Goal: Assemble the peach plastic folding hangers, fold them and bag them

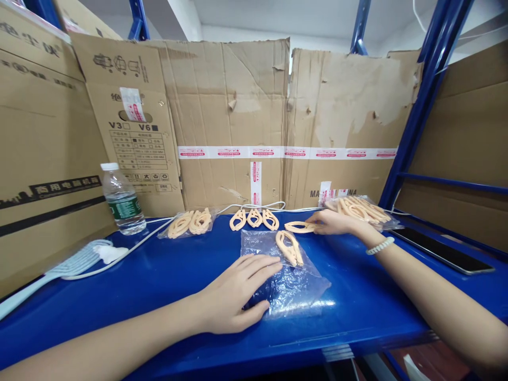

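Observation:
My left hand (242, 293) lies flat with fingers spread on a clear plastic bag (301, 293) on the blue shelf (182, 286). One folded beige folding hanger (289, 248) rests at the bag's upper part, just past my left fingertips. Farther back, my right hand (331, 221) pinches the right end of another beige folding hanger (298, 227), which lies low over the shelf. Left of it, three folded hangers (254, 218) form a row. Behind my right hand sits a clear bag of several beige hangers (361, 209).
At left stand a water bottle (124, 201), a pale blue brush-like tool (75, 260) and a bagged pair of hangers (190, 223). A phone (440, 248) lies at right. Cardboard sheets (234, 106) wall the back, with a white cable (262, 205) along their foot.

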